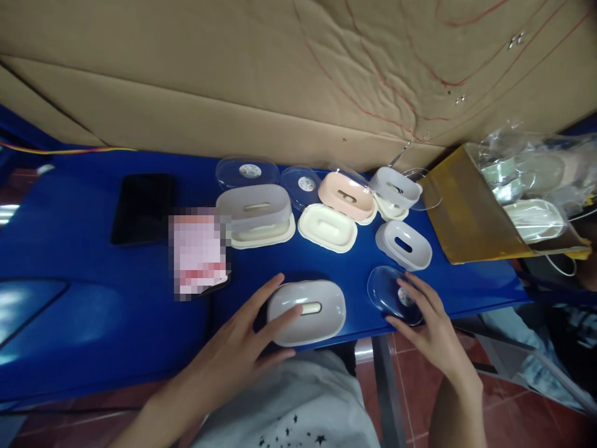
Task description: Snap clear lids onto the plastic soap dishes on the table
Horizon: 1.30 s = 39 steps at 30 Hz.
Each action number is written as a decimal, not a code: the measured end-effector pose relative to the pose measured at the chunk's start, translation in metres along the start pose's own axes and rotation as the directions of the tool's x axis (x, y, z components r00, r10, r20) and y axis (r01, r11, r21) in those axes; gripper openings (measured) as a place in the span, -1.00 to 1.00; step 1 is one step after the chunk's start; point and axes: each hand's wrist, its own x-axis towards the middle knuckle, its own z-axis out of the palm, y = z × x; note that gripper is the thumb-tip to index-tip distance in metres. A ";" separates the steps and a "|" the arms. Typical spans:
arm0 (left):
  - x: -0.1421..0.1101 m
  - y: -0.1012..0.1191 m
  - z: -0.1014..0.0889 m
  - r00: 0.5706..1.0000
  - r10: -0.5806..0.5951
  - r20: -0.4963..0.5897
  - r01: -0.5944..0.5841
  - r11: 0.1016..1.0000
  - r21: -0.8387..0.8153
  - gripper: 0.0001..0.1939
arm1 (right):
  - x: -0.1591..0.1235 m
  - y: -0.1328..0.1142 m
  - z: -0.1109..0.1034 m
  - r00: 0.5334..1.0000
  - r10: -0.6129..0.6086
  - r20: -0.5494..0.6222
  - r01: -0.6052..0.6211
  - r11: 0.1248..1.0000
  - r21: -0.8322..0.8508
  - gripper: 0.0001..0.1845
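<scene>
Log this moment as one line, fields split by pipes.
left hand: fingers spread at gray slotted dish | right hand: at clear lid | beyond: cream base

At the left hand (240, 339), a pale grey dish (321, 325); at the right hand (433, 333), a clear lid (385, 294); beyond both, a peach dish (338, 204); beneath them, a blue table (140, 323); between the forearms, a grey shirt (317, 395) with black stars (319, 440).
</scene>
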 end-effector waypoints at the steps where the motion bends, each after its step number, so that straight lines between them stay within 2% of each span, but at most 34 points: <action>1: -0.001 0.001 0.001 1.000 -0.016 -0.020 0.016 0.999 -0.030 -0.38 | 0.001 -0.003 0.000 1.000 -0.014 -0.022 0.015 0.999 0.047 -0.31; 3: -0.003 0.002 0.001 0.998 -0.034 -0.048 0.029 0.995 -0.097 -0.25 | 0.008 -0.019 0.005 0.993 -0.103 -0.051 0.109 0.986 0.129 -0.33; 5: -0.004 0.002 0.001 0.997 -0.037 -0.061 0.028 0.990 -0.141 -0.17 | 0.022 -0.044 0.013 0.965 -0.257 -0.050 0.261 0.948 0.183 -0.36; 8: -0.004 0.001 -0.001 0.999 -0.009 -0.043 0.003 0.990 -0.140 -0.14 | 0.046 -0.082 0.027 0.875 -0.484 0.000 0.474 0.856 0.205 -0.41; 11: -0.003 -0.001 -0.003 1.000 0.027 -0.001 -0.027 0.996 -0.081 -0.22 | 0.064 -0.105 0.039 0.807 -0.586 0.074 0.569 0.805 0.166 -0.44; 16: -0.002 -0.002 -0.004 0.999 0.036 0.031 -0.035 0.999 -0.016 -0.39 | 0.068 -0.111 0.046 0.788 -0.607 0.104 0.599 0.795 0.099 -0.42; 22: 0.002 -0.002 -0.007 1.000 0.002 0.011 -0.001 0.996 -0.084 -0.39 | 0.067 -0.111 0.044 0.793 -0.599 0.111 0.594 0.801 0.080 -0.36; 32: -0.002 -0.003 -0.004 0.999 -0.035 0.022 0.037 0.996 -0.077 -0.43 | 0.068 -0.112 0.050 0.781 -0.617 0.095 0.615 0.787 0.053 -0.30; 35: -0.005 -0.003 -0.004 1.000 -0.012 0.001 0.012 0.999 -0.032 -0.47 | 0.066 -0.101 0.050 0.801 -0.591 0.095 0.584 0.806 0.095 -0.27; 39: -0.009 -0.005 -0.003 0.999 0.043 -0.017 -0.043 0.999 0.011 -0.55 | 0.056 -0.084 0.048 0.844 -0.533 0.060 0.514 0.835 0.195 -0.36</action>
